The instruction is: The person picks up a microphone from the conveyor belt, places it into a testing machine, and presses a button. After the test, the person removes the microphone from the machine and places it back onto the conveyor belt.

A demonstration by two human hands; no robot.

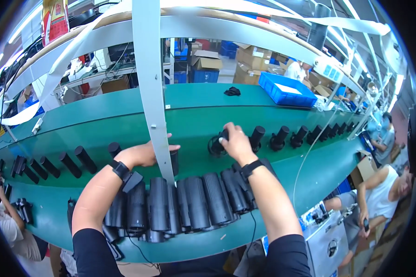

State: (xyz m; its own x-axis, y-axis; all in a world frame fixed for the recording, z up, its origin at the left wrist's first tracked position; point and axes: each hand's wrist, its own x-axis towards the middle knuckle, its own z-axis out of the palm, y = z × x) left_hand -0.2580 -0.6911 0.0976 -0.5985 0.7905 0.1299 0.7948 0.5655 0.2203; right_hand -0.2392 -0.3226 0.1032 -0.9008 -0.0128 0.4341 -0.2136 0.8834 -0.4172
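The right hand (238, 142) is closed, its fingers wrapped round the upper part of an upright black cylinder with a wider round base (224, 135), which stands midway between the near and far edges of the long green-topped workbench (282, 177). The left hand (145, 154) reaches behind a white metal post (149, 87), thumb and finger spread, beside a plain black cylinder (174, 162); whether it grips that cannot be told. Ribbed black cylinders (198, 203) crowd the near edge; a blue plastic bin (287, 94) sits along the far edge.
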